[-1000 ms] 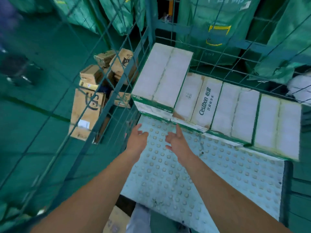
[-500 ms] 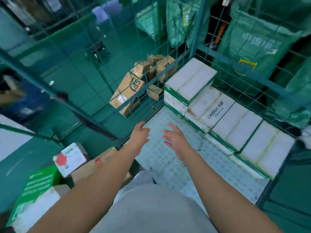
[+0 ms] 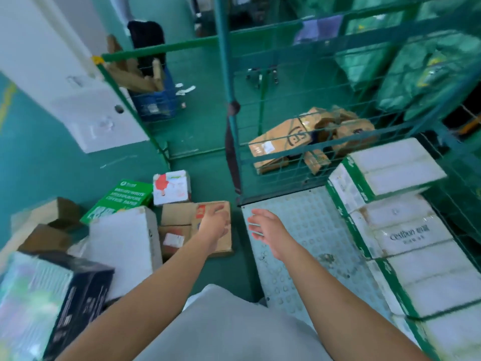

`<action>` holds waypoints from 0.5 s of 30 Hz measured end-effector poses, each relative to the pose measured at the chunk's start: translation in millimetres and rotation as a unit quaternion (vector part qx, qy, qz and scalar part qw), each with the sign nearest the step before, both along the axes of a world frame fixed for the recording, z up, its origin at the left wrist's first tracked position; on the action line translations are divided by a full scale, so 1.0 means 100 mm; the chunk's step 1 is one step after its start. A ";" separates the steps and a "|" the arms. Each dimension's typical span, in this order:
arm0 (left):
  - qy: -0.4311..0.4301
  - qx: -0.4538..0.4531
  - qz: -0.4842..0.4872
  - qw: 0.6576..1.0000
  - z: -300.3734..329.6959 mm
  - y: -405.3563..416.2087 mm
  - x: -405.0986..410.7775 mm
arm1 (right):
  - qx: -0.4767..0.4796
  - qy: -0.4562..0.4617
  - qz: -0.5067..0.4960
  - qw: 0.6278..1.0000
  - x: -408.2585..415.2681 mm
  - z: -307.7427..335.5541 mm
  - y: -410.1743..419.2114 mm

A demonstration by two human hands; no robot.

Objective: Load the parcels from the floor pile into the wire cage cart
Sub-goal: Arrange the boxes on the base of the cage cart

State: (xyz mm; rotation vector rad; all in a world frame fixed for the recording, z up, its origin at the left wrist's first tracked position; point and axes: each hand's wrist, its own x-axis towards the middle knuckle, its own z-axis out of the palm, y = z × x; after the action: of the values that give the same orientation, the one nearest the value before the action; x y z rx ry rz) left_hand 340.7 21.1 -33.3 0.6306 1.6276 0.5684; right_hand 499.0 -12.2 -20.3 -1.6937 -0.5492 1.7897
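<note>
Reaching forward side by side, both hands are empty with fingers loosely spread. The left hand (image 3: 214, 225) hangs over a flat brown box (image 3: 208, 230) in the floor pile; whether it touches the cardboard cannot be told. The right hand (image 3: 268, 229) hovers above the studded floor plate (image 3: 299, 230) of the wire cage cart (image 3: 286, 157), touching nothing. Inside the cart, white cartons with green trim (image 3: 406, 230) are stacked along the right side, one more set on top at the far end. The pile lies on the green floor (image 3: 52, 165) to the left of the cart: a large white box (image 3: 125, 246), a green box (image 3: 122, 199), a small white box with a red mark (image 3: 170, 187) and a dark blue box (image 3: 52, 303) nearest. Further brown boxes (image 3: 299, 142) lie beyond the cart's far mesh.
</note>
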 end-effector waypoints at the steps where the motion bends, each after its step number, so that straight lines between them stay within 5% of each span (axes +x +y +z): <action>1: -0.001 -0.002 0.020 1.000 0.00 -0.04 -0.14 | -0.001 -0.004 0.020 1.000 -0.13 0.00 0.02; 15: -0.052 0.004 0.173 0.983 -0.08 -0.68 -2.07 | 0.011 -0.066 0.194 0.979 -2.08 -0.04 -0.01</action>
State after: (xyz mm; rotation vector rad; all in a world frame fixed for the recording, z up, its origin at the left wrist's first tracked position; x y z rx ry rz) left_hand 133.4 -46.6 -41.5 0.3165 1.6468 0.8478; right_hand 291.0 -13.3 -24.5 -1.7907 -1.0139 1.9307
